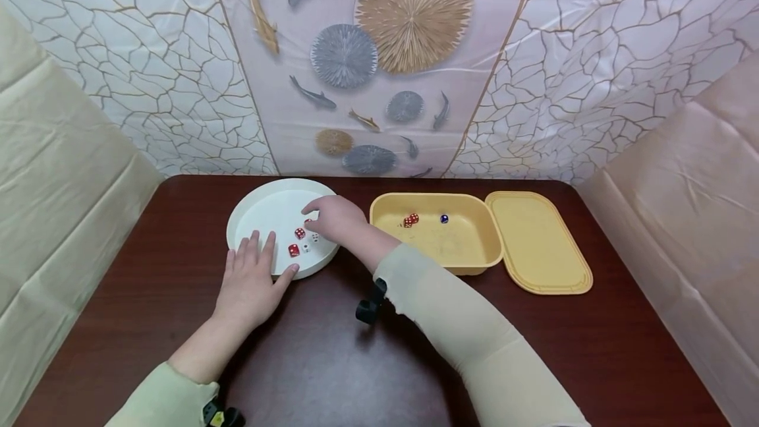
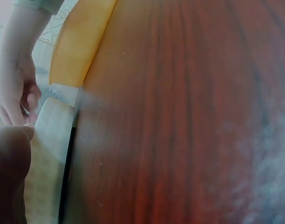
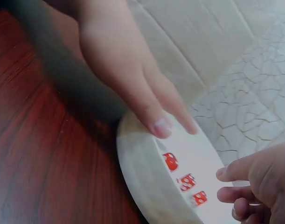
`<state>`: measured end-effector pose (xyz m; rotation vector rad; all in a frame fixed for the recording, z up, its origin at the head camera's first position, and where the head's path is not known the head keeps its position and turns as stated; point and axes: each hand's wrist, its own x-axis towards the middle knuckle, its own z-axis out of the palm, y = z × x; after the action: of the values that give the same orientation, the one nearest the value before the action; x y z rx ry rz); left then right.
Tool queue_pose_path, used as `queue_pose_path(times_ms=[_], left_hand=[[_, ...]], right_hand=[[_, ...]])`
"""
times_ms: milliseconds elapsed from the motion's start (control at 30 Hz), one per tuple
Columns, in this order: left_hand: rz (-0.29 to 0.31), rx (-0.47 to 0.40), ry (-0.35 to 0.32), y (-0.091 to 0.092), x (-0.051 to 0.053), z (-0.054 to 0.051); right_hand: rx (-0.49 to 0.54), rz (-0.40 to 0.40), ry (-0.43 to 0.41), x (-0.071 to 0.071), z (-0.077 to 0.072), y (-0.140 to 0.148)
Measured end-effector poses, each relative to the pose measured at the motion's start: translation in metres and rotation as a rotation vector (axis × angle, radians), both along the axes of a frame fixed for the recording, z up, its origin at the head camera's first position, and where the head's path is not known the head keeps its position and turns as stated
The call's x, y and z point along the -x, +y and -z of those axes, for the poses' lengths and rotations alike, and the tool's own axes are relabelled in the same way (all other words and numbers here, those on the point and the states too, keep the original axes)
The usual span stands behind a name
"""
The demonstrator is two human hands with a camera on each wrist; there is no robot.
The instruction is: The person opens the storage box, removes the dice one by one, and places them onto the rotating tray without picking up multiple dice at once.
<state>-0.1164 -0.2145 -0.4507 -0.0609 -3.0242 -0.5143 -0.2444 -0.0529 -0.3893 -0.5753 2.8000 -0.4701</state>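
A round white tray (image 1: 261, 216) holds red dice (image 1: 293, 250) and white dice (image 1: 306, 248). The left hand (image 1: 249, 285) lies across its near left rim, fingers straight and spread, holding nothing. From the right, the right hand (image 1: 335, 217) reaches over the tray, thumb and fingers apart beside a red die (image 1: 308, 223) that it partly covers. In the right wrist view, the right hand (image 3: 266, 182) has its fingers bent beside three red dice (image 3: 186, 182), with a gap to them. The left wrist view shows the right hand (image 2: 18, 93) near the tray.
Right of the tray stands a yellow container (image 1: 439, 265) with two red dice (image 1: 414, 218) and a blue die (image 1: 444, 219) inside. A flat yellow lid (image 1: 542, 242) lies against its right side. Behind the brown table (image 1: 332, 361) hangs a patterned cloth (image 1: 415, 137).
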Motion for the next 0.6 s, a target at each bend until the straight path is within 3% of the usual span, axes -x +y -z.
queue_pose_path(times_ms=[267, 600], left_hand=[[0.0, -0.004, -0.002, -0.001, -0.001, 0.0], [0.004, -0.006, 0.004, -0.002, -0.002, 0.0]], right_hand=[[0.148, 0.015, 0.025, 0.002, -0.016, 0.052], [0.228, 0.117, 0.055, 0.006, -0.024, 0.151]])
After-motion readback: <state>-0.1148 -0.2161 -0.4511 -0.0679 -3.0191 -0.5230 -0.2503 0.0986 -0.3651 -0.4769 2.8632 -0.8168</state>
